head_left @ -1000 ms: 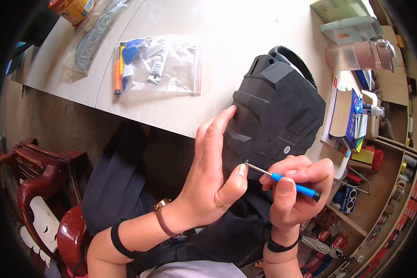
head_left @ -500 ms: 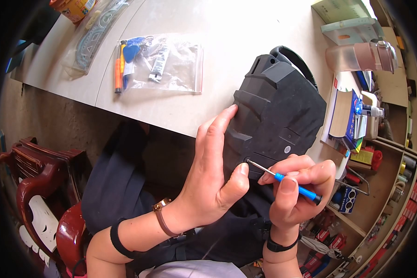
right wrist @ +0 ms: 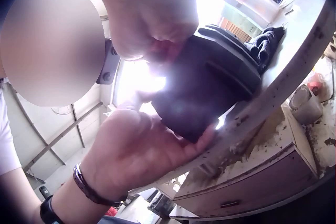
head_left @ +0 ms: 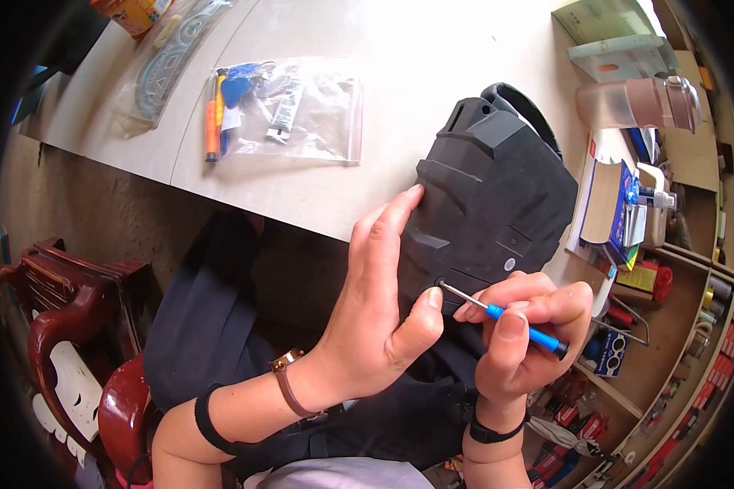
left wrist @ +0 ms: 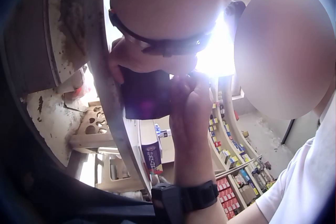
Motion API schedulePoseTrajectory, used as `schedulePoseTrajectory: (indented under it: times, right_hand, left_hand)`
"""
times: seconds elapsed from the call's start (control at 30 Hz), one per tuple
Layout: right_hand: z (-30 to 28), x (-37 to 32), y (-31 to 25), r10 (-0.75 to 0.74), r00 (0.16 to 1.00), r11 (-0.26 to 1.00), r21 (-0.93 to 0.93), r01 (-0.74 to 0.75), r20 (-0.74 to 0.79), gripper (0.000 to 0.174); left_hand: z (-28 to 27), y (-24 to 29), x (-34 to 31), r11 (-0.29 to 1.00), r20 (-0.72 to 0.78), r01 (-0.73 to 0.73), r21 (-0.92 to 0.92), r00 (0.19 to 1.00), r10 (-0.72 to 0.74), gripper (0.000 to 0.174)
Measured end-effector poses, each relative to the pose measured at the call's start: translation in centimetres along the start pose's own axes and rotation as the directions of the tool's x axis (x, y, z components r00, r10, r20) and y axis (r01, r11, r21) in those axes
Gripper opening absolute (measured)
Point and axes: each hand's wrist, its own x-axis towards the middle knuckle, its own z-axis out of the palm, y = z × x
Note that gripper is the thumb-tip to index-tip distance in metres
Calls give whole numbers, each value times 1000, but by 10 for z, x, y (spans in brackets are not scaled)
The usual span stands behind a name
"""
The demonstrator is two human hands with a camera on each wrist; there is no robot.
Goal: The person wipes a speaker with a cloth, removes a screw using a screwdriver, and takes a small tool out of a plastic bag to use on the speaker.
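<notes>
The right hand [head_left: 523, 332] pinches a slim blue-handled screwdriver [head_left: 510, 319]; the grip of the left hand [head_left: 375, 326] wraps the black ribbed rubber case [head_left: 497, 196]. A tilted tip could skid from the screw recess [head_left: 438, 283].

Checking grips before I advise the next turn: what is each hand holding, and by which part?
The right hand pinches the screwdriver by its blue handle; the left hand grips the black case along its near left edge.

A clear bag [head_left: 302, 110] of tools lies on the pale table [head_left: 432, 41], near plastic rulers [head_left: 167, 61].
</notes>
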Motion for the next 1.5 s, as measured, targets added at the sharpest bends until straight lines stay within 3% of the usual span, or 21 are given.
schedulePoseTrajectory:
  times: [0.1, 0.2, 0.37, 0.77, 0.97, 1.0, 1.03, 1.13, 1.27, 1.33, 1.43, 1.5]
  right_hand:
    - [-7, 1, 0, -22, 996, 998, 67, 16, 85, 25]
    - [-8, 2, -2, 81, 994, 981, 170, -92, 71, 24]
    - [-9, 3, -4, 155, 988, 953, 260, -154, 13, 23]
    - [-8, 0, -1, 51, 996, 989, 134, -60, 68, 24]
    - [-9, -2, -6, -42, 995, 997, -64, 48, 92, 22]
    - [-5, -5, -11, 14, 998, 996, -86, -9, 57, 24]
    - [-7, -5, -8, -76, 987, 983, -154, 98, 144, 26]
    - [-3, -3, -12, -164, 959, 947, -236, 219, 232, 27]
    - [-2, -3, -10, -183, 949, 935, -254, 248, 255, 20]
    - [-1, 0, -9, -112, 975, 983, -123, 137, 191, 14]
    - [1, -3, -6, -104, 980, 990, -73, 118, 173, 10]
    - [-1, 1, -7, -123, 963, 978, -133, 158, 239, 15]
  left_hand:
    - [-1, 0, 0, 1000, -3, -4, 20, 1000, 5, 75]
    - [-1, 0, -2, 1000, -7, -7, 27, 1000, 8, 75]
    - [0, 0, -2, 1000, -6, -2, 8, 1000, 2, 75]
    - [-2, 1, -2, 1000, 4, 4, 2, 1000, -4, 76]
    - [-2, 0, -2, 999, -6, -10, 40, 1000, 11, 75]
    - [-2, 0, -2, 1000, -9, -7, 30, 1000, 8, 75]
    - [-1, 0, -2, 1000, -11, -4, 21, 1000, 4, 75]
    - [-1, 1, -2, 1000, -12, 0, 31, 1000, 1, 75]
    - [-2, 1, -1, 1000, -14, 19, 13, 1000, -19, 75]
    - [-2, 0, -1, 1000, -15, 12, 3, 1000, -12, 75]
    - [-2, -1, -2, 1000, -19, -1, -2, 1000, 1, 74]
    - [-2, 0, -1, 1000, -20, 7, -7, 1000, -7, 75]
